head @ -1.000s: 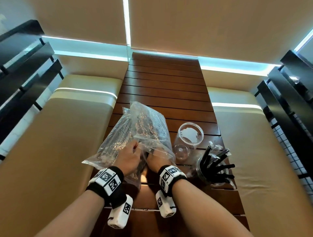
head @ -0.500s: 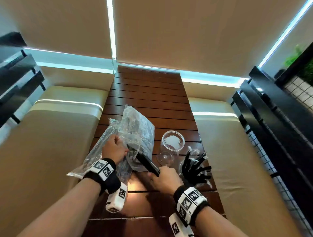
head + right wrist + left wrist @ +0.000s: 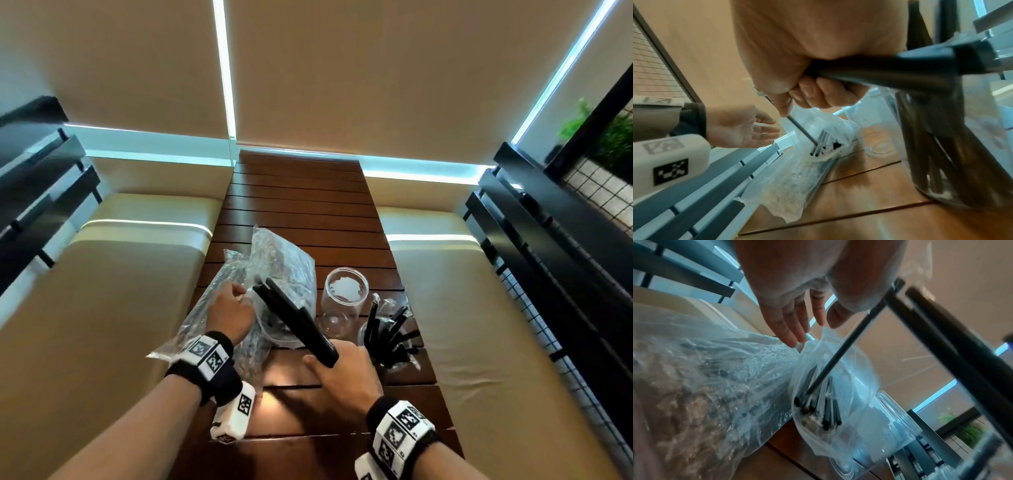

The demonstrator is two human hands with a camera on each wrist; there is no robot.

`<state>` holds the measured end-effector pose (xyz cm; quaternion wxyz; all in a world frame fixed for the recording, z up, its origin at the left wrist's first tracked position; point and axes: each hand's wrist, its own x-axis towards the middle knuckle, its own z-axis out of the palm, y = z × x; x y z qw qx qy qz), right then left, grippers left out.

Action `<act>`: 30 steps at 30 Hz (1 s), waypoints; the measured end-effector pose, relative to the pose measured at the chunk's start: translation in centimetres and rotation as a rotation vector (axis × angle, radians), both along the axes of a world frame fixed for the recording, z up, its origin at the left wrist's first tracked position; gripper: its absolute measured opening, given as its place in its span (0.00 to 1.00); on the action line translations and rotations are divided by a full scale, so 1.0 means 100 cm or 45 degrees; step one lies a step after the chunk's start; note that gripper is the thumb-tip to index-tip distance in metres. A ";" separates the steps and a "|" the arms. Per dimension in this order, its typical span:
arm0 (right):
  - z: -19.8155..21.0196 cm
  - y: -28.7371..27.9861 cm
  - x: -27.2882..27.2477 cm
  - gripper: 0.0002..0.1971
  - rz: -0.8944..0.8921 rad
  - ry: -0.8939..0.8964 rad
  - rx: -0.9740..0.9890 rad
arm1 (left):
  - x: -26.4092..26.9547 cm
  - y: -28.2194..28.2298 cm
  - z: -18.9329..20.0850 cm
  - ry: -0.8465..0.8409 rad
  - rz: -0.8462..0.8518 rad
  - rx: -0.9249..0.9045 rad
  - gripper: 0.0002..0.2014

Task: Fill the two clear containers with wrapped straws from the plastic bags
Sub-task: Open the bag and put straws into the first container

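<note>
My right hand (image 3: 342, 365) grips a bundle of black wrapped straws (image 3: 291, 317), held slanting above the wooden table (image 3: 301, 192); its fingers (image 3: 818, 94) curl round the bundle (image 3: 890, 76). One straw (image 3: 838, 353) still trails from the bundle into the mouth of the clear plastic bag (image 3: 838, 394). My left hand (image 3: 236, 303) hovers at the bag (image 3: 284, 260) with its fingers (image 3: 793, 324) straight, holding nothing. An empty clear container (image 3: 346, 294) stands right of the bag. In front of it, the second container (image 3: 387, 337) holds several black straws.
A second plastic bag (image 3: 209, 308) lies under my left wrist at the table's left edge. Beige cushioned benches (image 3: 102, 308) (image 3: 486, 308) flank the narrow table. Black railings (image 3: 555, 246) stand beyond the right bench.
My right hand has drawn the straw bundle out of the bag, up and back to the right. My left hand has let go of the bag and opened.
</note>
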<state>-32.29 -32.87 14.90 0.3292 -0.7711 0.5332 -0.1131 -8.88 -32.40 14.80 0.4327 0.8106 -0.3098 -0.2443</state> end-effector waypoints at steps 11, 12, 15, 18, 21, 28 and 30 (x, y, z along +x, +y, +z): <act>0.034 0.001 0.061 0.14 -0.042 -0.158 -0.171 | -0.044 0.024 0.089 0.753 -0.436 -0.600 0.29; 0.039 0.001 0.068 0.12 -0.046 -0.171 -0.203 | -0.050 0.022 0.090 0.712 -0.403 -0.576 0.21; 0.049 -0.002 0.085 0.13 -0.043 -0.178 -0.300 | -0.057 0.018 0.087 0.737 -0.248 -0.571 0.12; 0.054 -0.001 0.094 0.14 0.006 -0.221 -0.346 | -0.061 0.014 0.096 0.839 -0.086 -0.683 0.09; 0.051 -0.001 0.096 0.15 0.074 -0.301 -0.296 | -0.062 0.010 0.103 0.758 0.034 -0.771 0.11; 0.015 -0.008 0.072 0.20 0.111 -0.022 0.174 | -0.041 0.014 0.128 0.564 0.059 -0.984 0.13; 0.012 -0.008 0.075 0.15 0.089 -0.150 0.364 | -0.040 0.017 0.132 0.476 -0.009 -1.006 0.13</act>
